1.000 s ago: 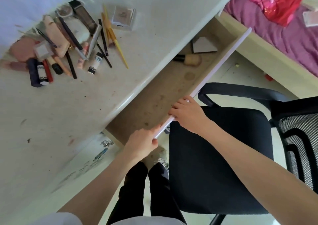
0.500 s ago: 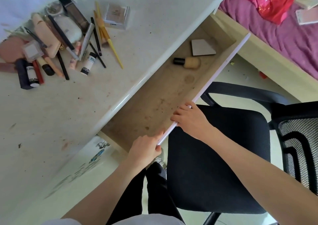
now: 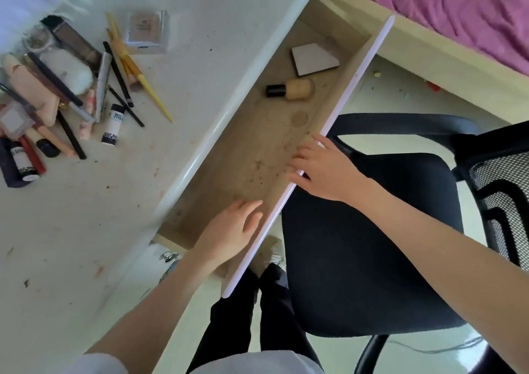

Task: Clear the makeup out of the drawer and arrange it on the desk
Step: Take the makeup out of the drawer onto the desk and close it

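Open drawer (image 3: pixel 355 79) holds bottle (image 3: pixel 292 89), possibly a compact (image 3: pixel 313 59).

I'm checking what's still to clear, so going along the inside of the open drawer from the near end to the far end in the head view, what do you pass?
Left hand → right hand on the front edge → foundation bottle lying on its side → flat grey card.

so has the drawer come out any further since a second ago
Yes. The drawer has slid further out from the desk edge, toward the chair.

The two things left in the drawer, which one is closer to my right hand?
The foundation bottle with the black cap; the flat grey compact lies farther back.
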A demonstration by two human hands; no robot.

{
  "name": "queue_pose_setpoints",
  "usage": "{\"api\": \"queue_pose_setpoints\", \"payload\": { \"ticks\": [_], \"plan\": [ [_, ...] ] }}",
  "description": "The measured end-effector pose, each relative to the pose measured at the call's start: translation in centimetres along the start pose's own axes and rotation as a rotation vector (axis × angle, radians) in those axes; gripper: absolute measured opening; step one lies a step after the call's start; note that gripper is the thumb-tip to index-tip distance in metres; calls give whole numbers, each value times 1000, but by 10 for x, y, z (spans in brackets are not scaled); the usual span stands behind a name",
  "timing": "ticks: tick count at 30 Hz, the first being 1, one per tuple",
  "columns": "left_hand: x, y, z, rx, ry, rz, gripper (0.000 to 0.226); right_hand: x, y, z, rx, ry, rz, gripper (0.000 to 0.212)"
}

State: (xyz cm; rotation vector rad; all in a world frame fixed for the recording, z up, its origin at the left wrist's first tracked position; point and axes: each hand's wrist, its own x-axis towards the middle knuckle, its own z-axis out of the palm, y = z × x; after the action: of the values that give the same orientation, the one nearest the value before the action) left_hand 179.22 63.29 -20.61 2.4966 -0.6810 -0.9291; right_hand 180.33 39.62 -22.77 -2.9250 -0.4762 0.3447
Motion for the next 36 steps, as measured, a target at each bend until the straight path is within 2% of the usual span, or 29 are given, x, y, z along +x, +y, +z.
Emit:
{"api": "queue_pose_setpoints", "payload": {
  "ticks": [3,6,9,15,18,21,27,32,36],
  "plan": [
    [38,7,-11,81,87,57,41,16,31,-8,-48,76,152,58],
    [93,14,-20,208,139,78,47,38,57,-18,-65,-27,302,45],
    [150,26,-27,295,157,47,58,72,84,-25,-97,-14,362,40],
    [232,48,-25,410,297,85,71,134,135,-27,-15,20,366,56],
    [247,42,-19,454,378,111,70,161,154,-17,45,-58,363,63],
    [247,38,-20,377,436,108,64,174,165,-8,68,-151,357,73],
    [225,36,-16,169,333,63,56,179,160,-10,-91,-94,383,70],
    [193,33,-18,-51,134,9,62,173,137,-17,86,-139,457,66],
    [158,28,-18,-136,35,-33,66,165,115,-39,210,-233,548,50]
  ]
}}
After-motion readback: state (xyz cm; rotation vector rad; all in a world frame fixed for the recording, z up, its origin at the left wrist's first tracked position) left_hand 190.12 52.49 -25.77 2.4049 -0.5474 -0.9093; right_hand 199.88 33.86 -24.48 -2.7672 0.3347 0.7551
